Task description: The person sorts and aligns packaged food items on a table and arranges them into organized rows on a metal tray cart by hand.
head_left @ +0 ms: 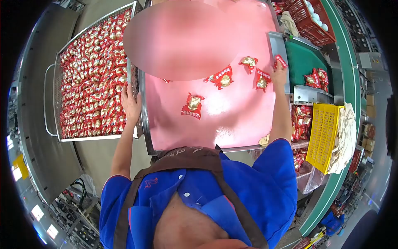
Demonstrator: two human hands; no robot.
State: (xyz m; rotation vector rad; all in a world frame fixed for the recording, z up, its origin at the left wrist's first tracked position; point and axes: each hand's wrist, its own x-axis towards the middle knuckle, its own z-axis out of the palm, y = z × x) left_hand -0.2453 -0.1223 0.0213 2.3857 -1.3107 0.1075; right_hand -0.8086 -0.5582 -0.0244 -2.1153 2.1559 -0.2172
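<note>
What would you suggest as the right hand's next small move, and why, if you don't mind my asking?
I would probably slide the small red wrapped packet inward onto the pink tabletop. The right hand has its fingers at it by the grey metal plate beside the green belt, and red-and-gold packets lie spaced apart on that tabletop.

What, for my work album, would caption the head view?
Across a pink table: left hand at a packed tray, right hand on a red packet.
</note>
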